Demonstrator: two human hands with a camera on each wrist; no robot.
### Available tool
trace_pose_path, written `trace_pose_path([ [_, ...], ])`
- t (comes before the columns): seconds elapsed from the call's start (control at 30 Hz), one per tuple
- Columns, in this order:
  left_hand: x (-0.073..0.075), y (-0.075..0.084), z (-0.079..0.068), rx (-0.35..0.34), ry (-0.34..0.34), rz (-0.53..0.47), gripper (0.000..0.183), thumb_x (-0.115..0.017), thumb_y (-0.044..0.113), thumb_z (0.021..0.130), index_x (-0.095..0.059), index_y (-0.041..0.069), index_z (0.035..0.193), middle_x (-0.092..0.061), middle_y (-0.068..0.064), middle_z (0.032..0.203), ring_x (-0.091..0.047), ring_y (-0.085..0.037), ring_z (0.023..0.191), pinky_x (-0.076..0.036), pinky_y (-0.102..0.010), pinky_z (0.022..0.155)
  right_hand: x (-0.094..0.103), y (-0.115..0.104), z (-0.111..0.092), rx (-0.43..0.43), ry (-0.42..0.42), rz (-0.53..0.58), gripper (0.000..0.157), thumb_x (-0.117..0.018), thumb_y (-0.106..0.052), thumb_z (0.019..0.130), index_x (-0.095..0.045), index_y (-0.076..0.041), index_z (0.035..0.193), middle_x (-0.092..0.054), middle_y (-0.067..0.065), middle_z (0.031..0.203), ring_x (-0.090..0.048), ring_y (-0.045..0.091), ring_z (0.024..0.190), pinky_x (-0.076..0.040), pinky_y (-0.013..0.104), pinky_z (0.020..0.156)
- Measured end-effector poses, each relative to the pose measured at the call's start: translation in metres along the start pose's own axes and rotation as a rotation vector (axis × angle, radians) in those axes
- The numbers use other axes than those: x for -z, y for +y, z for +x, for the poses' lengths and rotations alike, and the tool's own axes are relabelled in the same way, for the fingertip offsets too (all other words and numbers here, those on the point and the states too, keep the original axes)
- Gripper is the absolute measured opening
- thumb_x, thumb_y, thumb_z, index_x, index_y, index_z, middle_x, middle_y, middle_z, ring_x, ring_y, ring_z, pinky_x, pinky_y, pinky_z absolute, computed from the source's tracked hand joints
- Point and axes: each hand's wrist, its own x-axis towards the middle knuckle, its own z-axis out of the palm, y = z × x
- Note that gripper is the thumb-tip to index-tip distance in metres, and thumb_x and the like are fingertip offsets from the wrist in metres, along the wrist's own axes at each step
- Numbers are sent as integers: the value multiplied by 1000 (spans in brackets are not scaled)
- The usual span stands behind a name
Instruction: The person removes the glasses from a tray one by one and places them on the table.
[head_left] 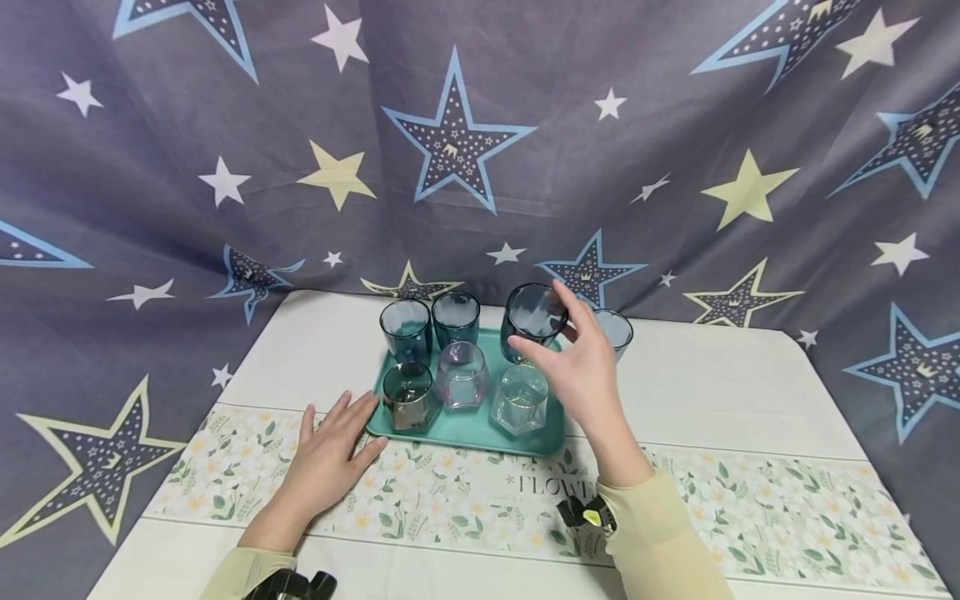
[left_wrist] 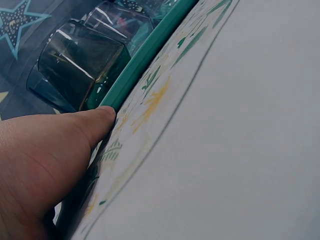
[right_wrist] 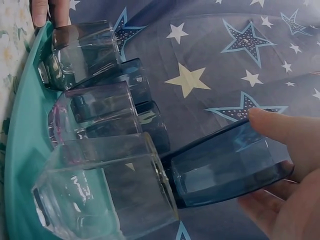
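At the back right of the teal tray, we find the held blue glass. The right hand grips it near the rim, thumb to one side, fingers to the other. Whether its base rests on the tray or hangs just above, we cannot tell. The left hand grasps nothing: fingers extended at the tray's left end, thumb touching the rim in that wrist's view.

Neighbours noted: a clear glass just in front of the held one, a pink-tinted glass mid-row, a smoky glass at the front left. Two more blue tumblers stand at the back left, an outer one and an inner one. Beyond the right hand, partly hidden, another blue glass shows to the right of the tray, over the counter.

Risks, as we judge them: smooth walls and a grip so high could let the held glass slip or swing at its base. A small drift toward us might knock the clear glass; a wide sweep of the knuckles might topple the one outside. Should the left hand press unevenly on the rim, the tray could slide or tip, setting the glasses clinking together.
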Motion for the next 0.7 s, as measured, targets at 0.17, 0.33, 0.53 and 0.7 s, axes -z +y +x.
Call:
trace_pose_path([
  [0.17,0,0,1,-1,-1,2,72,-69,41,111,-44,11,171,-45,-12,173,-28,-42,164,1,-76,128,7,-2,-2,13,12,-10,95,-100,-33,86,-50,-33,167,-56,-5,159,-58,18,141,-50,38,117],
  [0.33,-1,0,1,-6,3,1,72,-69,42,111,-44,12,171,-45,-11,173,-28,-41,165,2,-76,128,15,-3,-5,14,15,-33,95,-100,-31,86,-52,-30,167,-59,-3,157,-60,19,138,-52,39,115],
  [0.53,-2,0,0,-17,15,1,71,-70,41,111,-45,11,170,-46,-12,172,-30,-43,163,0,-77,127,23,-2,-6,1,16,-50,96,-100,-29,86,-51,-28,168,-59,-1,155,-59,21,139,-51,40,116],
  [0.7,-1,-1,0,-9,10,-7,72,-70,42,111,-44,11,170,-45,-12,173,-29,-42,164,1,-76,128,25,0,-5,-13,15,-66,96,-100,-30,86,-50,-30,168,-57,0,158,-57,22,142,-51,39,117],
])
